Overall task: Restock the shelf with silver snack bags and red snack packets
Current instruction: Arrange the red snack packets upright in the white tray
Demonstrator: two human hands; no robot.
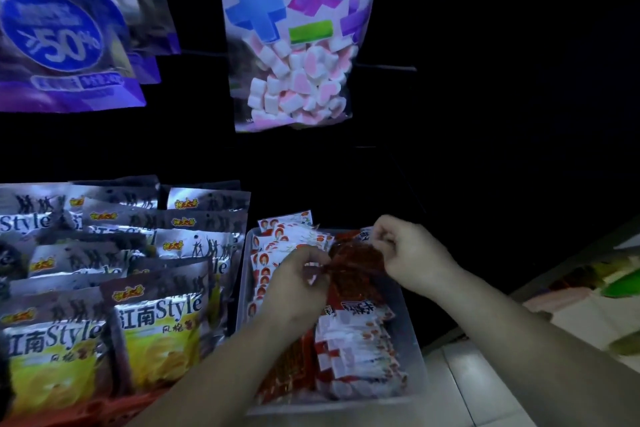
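I note silver bags [166, 315] stacked left of the tray [414, 357], which holds the red packets [360, 350]. One packet [358, 258] lies crosswise over the tray's far half, between both hands and equally near each. The left hand [298, 282] pinches its left end and the right hand [407, 253] its right end, fingers curled.

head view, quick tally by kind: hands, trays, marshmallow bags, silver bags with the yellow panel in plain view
left hand and right hand, both pinching a red packet: 2
tray: 1
marshmallow bag: 1
silver bags, yellow panel in plain view: 2
total: 6
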